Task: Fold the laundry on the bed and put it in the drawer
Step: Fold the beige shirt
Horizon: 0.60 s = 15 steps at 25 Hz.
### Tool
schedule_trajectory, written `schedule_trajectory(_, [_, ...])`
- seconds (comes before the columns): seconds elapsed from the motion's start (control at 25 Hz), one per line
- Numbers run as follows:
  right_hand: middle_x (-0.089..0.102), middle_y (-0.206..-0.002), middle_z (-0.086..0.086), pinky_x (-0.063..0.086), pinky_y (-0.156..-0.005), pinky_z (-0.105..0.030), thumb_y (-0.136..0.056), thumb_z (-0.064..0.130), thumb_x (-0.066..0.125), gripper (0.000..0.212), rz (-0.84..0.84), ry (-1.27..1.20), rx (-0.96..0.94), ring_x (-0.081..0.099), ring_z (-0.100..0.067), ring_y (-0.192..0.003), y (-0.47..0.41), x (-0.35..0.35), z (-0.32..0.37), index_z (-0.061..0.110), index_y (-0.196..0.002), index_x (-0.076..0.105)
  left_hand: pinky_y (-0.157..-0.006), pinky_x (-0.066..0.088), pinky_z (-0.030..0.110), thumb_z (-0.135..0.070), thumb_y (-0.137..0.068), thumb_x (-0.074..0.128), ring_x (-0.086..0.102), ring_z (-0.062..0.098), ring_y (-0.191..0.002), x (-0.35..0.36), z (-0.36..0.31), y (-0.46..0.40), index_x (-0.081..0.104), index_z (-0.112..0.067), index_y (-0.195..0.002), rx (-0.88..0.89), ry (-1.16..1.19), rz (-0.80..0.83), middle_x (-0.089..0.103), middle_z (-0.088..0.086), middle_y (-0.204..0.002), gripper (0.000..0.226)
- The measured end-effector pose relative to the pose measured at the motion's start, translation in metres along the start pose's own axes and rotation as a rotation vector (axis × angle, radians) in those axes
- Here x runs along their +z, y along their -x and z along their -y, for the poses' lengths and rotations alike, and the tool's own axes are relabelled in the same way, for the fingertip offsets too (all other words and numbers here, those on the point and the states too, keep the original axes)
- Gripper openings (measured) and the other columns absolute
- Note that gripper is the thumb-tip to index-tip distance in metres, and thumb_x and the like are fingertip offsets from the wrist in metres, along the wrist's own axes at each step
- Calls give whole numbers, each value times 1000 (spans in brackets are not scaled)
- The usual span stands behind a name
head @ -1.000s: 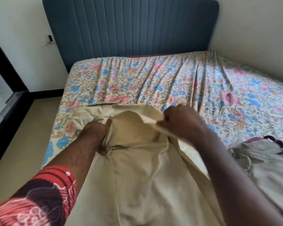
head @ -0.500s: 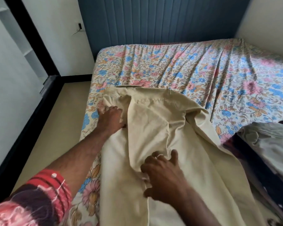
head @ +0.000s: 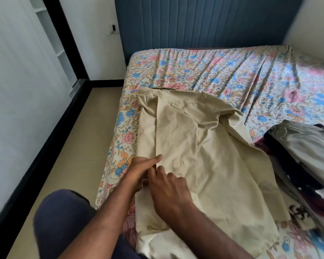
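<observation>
Under both hands (head: pixel 157 174) lies beige cloth (head: pixel 204 146).

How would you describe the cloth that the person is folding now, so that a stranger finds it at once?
Start at the bed with the flowered sheet. On its near left part lies the beige cloth, with the left hand and right hand touching its left fold. It is plain and pale, unlike the dark and grey laundry pile to its right.
</observation>
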State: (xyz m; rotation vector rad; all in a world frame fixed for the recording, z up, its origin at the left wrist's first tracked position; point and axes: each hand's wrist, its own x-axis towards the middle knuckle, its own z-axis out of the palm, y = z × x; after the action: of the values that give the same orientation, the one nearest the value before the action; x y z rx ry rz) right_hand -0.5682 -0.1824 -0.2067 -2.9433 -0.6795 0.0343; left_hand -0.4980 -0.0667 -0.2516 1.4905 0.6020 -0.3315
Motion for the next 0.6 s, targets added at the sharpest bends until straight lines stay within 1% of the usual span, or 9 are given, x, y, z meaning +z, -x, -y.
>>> schedule_trajectory(0.04, [51, -123, -7, 39, -71, -40, -94, 11, 57, 50, 66, -9, -11, 64, -32, -105, 12, -2, -2, 15, -140, 36, -45, 35, 22, -31, -76, 88, 47, 17, -50, 1, 3, 2, 62, -10, -81, 18, -49, 5, 52, 10, -68, 34])
schedule_trajectory(0.12, [52, -124, -7, 37, -72, -40, -93, 8, 53, 54, 92, 16, -2, 63, -34, -110, 34, -7, -15, 19, -141, 31, -39, 41, 21, -12, -80, 85, 51, 13, -43, 7, 5, 9, 53, -10, -73, 53, -73, 13, 53, 10, -67, 33])
schedule_trajectory(0.2, [61, -114, -6, 36, -71, -38, -92, 8, 50, 40, 24, 2, 38, 65, -34, -102, 48, -4, -27, 20, -130, 43, -46, 53, 29, -3, -81, 81, 65, 16, -52, 14, 5, 19, 56, -8, -72, 38, -39, 52, 66, 11, -71, 28])
schedule_trajectory(0.24, [66, -103, -4, 35, -66, -36, -90, 10, 54, 30, -4, -12, 50, 68, -32, -92, 51, -5, -26, 21, -118, 53, -51, 57, 34, -3, -82, 81, 70, 20, -58, 14, 8, 25, 62, -5, -79, 9, -23, 78, 72, 12, -74, 19])
schedule_trajectory(0.28, [69, -86, -1, 33, -59, -33, -83, 13, 63, 21, -43, 19, 68, 69, -28, -77, 54, -5, -25, 23, -101, 60, -55, 60, 38, -6, -84, 80, 72, 23, -61, 12, 12, 33, 65, -3, -86, -22, 1, 101, 74, 12, -73, 15])
schedule_trajectory(0.36, [63, -60, 3, 28, -48, -29, -66, 15, 74, 19, -169, 22, 102, 62, -22, -51, 55, 1, -24, 25, -75, 61, -61, 63, 42, -16, -91, 75, 72, 29, -63, 5, 29, 54, 65, 2, -95, -20, 10, 115, 73, 18, -72, 20])
schedule_trajectory(0.44, [66, -63, 3, 40, -52, -32, -72, 18, 63, 8, -270, -21, 93, 63, -24, -56, 57, 6, -23, 24, -77, 66, -61, 60, 39, -28, -100, 64, 69, 33, -68, -5, 54, 76, 65, 7, -102, 91, -10, 128, 72, 27, -83, 35])
schedule_trajectory(0.52, [70, -70, 3, 48, -60, -37, -80, 23, 42, 29, -311, -54, 73, 66, -28, -65, 57, 5, -18, 22, -82, 71, -67, 58, 37, -40, -105, 48, 69, 32, -71, -15, 75, 94, 68, 7, -101, 177, -58, 192, 72, 27, -87, 52])
schedule_trajectory(0.6, [72, -74, 1, 52, -60, -39, -81, 23, 35, 38, -376, -68, 42, 67, -31, -70, 53, 7, -12, 19, -85, 73, -72, 57, 33, -48, -106, 36, 72, 28, -77, -28, 82, 103, 71, 7, -101, 131, -129, 271, 74, 27, -89, 65])
